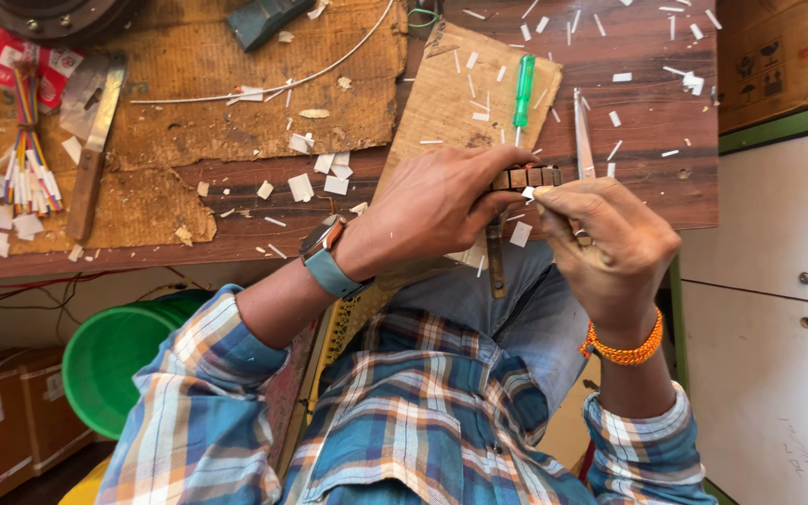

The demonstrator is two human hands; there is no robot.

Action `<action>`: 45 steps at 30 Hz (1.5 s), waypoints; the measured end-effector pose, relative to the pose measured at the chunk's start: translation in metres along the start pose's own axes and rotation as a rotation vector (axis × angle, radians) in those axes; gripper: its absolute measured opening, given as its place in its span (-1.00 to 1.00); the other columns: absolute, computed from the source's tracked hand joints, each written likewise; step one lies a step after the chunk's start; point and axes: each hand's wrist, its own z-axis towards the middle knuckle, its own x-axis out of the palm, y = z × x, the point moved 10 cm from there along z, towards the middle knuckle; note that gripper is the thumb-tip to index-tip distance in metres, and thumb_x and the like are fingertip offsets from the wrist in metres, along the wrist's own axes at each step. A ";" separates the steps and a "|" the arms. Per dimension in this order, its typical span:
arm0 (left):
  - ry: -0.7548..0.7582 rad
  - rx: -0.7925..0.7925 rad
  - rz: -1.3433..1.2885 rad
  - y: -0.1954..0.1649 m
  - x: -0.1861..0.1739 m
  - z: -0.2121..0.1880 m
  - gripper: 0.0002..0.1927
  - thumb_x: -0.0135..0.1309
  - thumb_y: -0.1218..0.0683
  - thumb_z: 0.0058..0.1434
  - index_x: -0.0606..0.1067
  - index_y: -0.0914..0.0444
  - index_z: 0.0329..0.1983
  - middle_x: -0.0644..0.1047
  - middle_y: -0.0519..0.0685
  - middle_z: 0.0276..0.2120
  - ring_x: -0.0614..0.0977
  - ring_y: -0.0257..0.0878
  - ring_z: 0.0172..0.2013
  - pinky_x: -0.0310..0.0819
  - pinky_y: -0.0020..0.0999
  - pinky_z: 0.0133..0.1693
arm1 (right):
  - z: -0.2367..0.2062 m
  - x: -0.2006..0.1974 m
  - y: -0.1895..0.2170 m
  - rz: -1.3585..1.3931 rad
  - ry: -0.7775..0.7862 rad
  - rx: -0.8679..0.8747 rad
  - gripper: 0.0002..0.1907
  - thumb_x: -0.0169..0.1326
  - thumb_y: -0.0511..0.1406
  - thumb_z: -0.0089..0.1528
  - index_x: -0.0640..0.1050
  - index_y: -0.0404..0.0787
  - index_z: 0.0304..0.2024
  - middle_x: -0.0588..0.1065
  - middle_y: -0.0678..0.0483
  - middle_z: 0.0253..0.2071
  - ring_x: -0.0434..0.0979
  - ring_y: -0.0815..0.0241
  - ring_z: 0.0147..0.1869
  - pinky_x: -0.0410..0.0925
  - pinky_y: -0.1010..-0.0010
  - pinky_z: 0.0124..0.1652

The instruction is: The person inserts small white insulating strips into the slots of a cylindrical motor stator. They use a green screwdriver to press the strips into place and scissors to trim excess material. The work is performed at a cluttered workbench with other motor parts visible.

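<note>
My left hand [441, 206] grips one end of a small slotted metal block [527, 177], a row of dark brown segments, just above the table's near edge. My right hand [605, 243] pinches a small white strip [528, 193] against the block's underside and also touches the block. A thin metal bar [496, 257] hangs down from under the hands. A watch with a blue strap sits on my left wrist, an orange bracelet on my right.
On the wooden table [647, 159] lie a green-handled screwdriver [523, 91], a metal blade [582, 140], a cardboard piece [441, 112], scattered white strips, a chisel [93, 150] and a bundle of coloured wires [28, 168]. A green bucket [114, 355] stands below left, a white cabinet [778, 309] at right.
</note>
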 end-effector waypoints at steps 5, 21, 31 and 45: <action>0.022 0.015 0.101 -0.006 0.002 0.009 -0.63 0.06 -0.08 0.39 0.40 0.22 0.12 0.61 0.15 -0.39 0.63 0.18 -0.31 0.42 0.09 -0.35 | -0.001 -0.001 0.010 -0.197 -0.035 -0.109 -0.72 0.33 -0.61 0.20 0.63 -0.31 -0.08 0.57 -0.03 -0.15 0.64 0.07 -0.07 0.50 0.37 -0.14; 0.159 0.010 0.146 0.018 0.010 0.017 -0.69 0.06 -0.03 0.37 0.34 0.30 -0.08 0.56 0.17 -0.52 0.61 0.18 -0.45 0.38 0.10 -0.45 | 0.009 0.023 0.038 -0.485 0.086 -0.271 -0.64 0.22 -0.61 0.12 0.62 -0.41 -0.02 0.57 -0.11 -0.10 0.62 -0.06 0.02 0.52 0.22 -0.02; 0.160 0.049 0.015 0.023 0.004 0.004 -0.65 0.03 -0.06 0.40 0.31 0.29 -0.01 0.57 0.18 -0.45 0.61 0.21 -0.34 0.37 0.14 -0.33 | 0.004 0.026 0.043 -0.348 -0.118 -0.245 -0.72 0.31 -0.63 0.17 0.66 -0.35 -0.10 0.57 -0.02 -0.17 0.63 0.05 -0.03 0.52 0.28 -0.02; 0.228 0.278 -0.305 0.020 -0.025 -0.014 -0.57 0.00 0.06 0.40 0.32 0.23 0.31 0.56 0.17 0.03 0.60 0.15 0.06 0.46 0.02 0.03 | 0.007 0.019 -0.013 0.110 -0.028 0.219 -0.62 0.30 -0.31 0.26 0.59 -0.26 0.11 0.58 -0.04 0.12 0.58 0.18 0.23 0.47 0.39 0.19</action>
